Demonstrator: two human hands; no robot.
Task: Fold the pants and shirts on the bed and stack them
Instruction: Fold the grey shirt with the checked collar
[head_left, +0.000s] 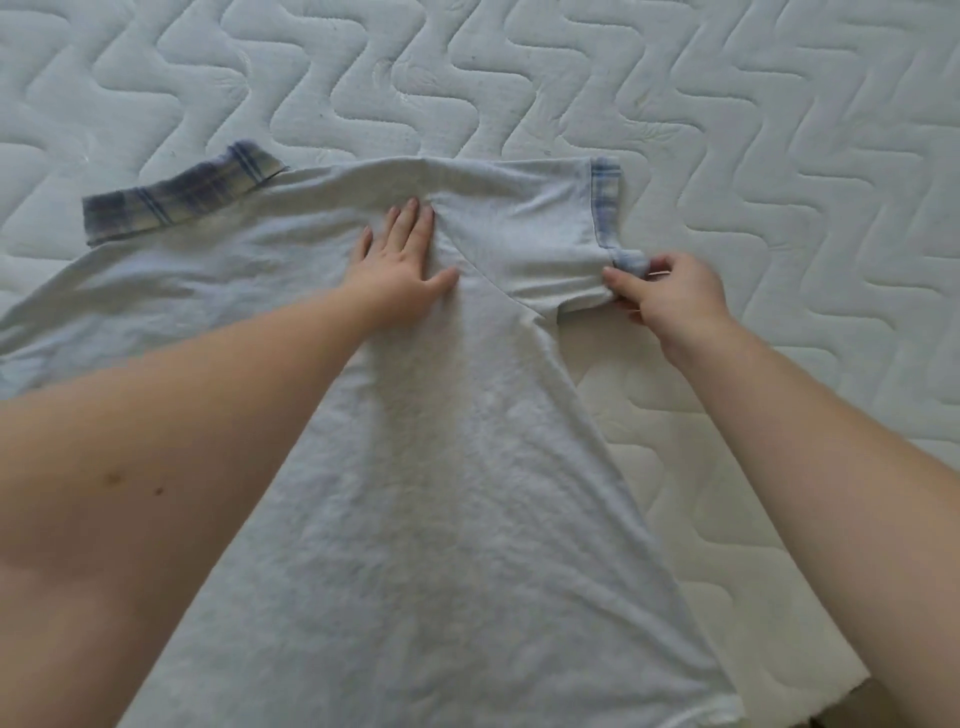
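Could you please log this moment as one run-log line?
stage: folding sleeve | left hand: flat on pale blue cotton shirt | right hand: pinching plaid-trimmed sleeve cuff | surface: white quilted mattress

Shirt (441, 467) flat on bed (727, 130), collar (176, 200) far left. Left hand (400, 265) on shirt centre; right hand (670, 293) at sleeve (545, 244) edge, right side.
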